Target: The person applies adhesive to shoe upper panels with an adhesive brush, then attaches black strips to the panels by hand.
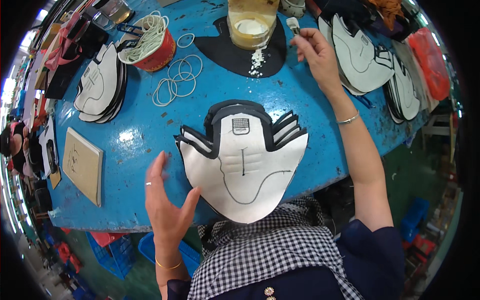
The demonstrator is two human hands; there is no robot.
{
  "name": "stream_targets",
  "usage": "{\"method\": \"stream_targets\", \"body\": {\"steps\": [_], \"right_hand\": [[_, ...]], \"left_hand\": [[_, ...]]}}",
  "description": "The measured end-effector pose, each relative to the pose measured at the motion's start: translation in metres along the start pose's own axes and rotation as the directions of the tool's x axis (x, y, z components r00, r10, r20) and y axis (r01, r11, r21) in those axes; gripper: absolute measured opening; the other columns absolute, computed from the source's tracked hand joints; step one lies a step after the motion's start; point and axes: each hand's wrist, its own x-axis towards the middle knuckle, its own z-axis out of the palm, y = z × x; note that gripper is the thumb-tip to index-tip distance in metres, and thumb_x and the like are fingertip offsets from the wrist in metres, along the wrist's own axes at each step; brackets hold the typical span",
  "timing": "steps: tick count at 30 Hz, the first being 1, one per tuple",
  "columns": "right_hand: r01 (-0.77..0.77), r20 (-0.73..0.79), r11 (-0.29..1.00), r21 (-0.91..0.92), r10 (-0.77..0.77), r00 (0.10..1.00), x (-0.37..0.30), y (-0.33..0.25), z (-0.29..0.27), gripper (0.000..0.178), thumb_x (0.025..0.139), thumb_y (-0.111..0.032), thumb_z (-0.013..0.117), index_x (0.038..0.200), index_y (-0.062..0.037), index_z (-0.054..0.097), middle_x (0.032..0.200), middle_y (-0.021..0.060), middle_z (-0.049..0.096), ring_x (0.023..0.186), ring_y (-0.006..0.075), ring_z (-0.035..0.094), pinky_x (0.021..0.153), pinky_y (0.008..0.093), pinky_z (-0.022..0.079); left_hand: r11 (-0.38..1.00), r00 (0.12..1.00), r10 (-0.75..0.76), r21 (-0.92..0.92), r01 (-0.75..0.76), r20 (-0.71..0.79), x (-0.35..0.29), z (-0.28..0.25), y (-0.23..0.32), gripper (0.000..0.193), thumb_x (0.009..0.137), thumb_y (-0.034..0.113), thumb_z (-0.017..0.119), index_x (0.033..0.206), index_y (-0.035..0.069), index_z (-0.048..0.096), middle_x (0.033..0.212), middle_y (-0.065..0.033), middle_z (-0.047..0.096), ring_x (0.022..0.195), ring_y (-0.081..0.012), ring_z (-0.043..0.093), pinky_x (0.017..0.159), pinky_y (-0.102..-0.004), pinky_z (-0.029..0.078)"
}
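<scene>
My right hand (318, 56) is closed on a small brush (293, 23), its tip coated white, held up at the far right of the middle. Just left of it stands a yellowish, glue-crusted container (250, 37) with white paste inside, on a black shoe-upper-shaped piece (212, 44) dotted with white drips. Before me at the table's near edge lies a stack of white shoe uppers (245, 165) with black collars and dark stitching. My left hand (171, 207) is open, slightly blurred, beside the stack's left edge; its thumb is close to the top upper, contact unclear.
On the blue table (132, 170) are a red tub (155, 60) of pale elastic bands, loose bands (175, 82), and a notebook (82, 165). More stacked uppers lie left (100, 87) and right (362, 55). A red plastic bag (429, 62) is at far right; blue crates (110, 255) stand below.
</scene>
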Motion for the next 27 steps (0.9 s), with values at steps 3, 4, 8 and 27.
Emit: {"method": "stream_targets", "body": {"steps": [3, 4, 8, 27], "right_hand": [[-0.020, 0.018, 0.993, 0.113, 0.018, 1.000, -0.001, -0.011, 0.001, 0.022, 0.101, -0.021, 0.063, 0.113, -0.0039, 0.067, 0.087, -0.0032, 0.065, 0.073, 0.0040, 0.055, 0.065, 0.0199, 0.043], [-0.027, 0.054, 0.994, 0.110, 0.021, 0.998, 0.000, -0.019, 0.007, 0.024, 0.100, -0.022, 0.064, 0.116, -0.0040, 0.067, 0.086, -0.0039, 0.063, 0.073, 0.0043, 0.055, 0.065, 0.0193, 0.042], [-0.099, 0.064, 0.964, 0.247, 0.086, 0.994, -0.003, -0.028, 0.019, 0.027, 0.098, -0.018, 0.069, 0.121, -0.0050, 0.068, 0.090, -0.0026, 0.065, 0.075, 0.0055, 0.055, 0.068, 0.0195, 0.044], [0.162, 0.119, 0.937, -0.310, -0.131, 0.984, 0.066, -0.061, 0.056, 0.020, 0.090, -0.011, 0.075, 0.105, 0.0014, 0.071, 0.089, 0.0026, 0.072, 0.079, 0.0081, 0.062, 0.071, 0.0234, 0.050]], "left_hand": [[0.920, 0.920, 0.392, -0.004, -0.392, -0.024, 0.007, 0.003, 0.014, 0.073, 0.074, 0.009, 0.081, 0.141, 0.005, 0.054, 0.135, -0.0211, 0.060, 0.123, -0.0338, 0.061, 0.096, -0.0427, 0.054], [0.897, 0.899, 0.424, -0.193, -0.398, 0.114, 0.003, 0.005, 0.017, 0.066, 0.075, 0.018, 0.084, 0.136, 0.010, 0.061, 0.143, -0.0184, 0.056, 0.133, -0.0353, 0.053, 0.110, -0.0450, 0.044], [0.822, 0.738, 0.546, -0.084, -0.563, 0.397, 0.012, 0.035, 0.040, 0.064, 0.079, 0.038, 0.080, 0.137, 0.020, 0.062, 0.154, -0.0144, 0.046, 0.145, -0.0362, 0.039, 0.121, -0.0506, 0.026], [0.861, 0.807, 0.504, -0.108, -0.497, 0.309, 0.009, 0.043, 0.030, 0.074, 0.076, 0.064, 0.072, 0.138, 0.024, 0.063, 0.157, -0.0098, 0.042, 0.144, -0.0315, 0.037, 0.120, -0.0516, 0.021]]}}
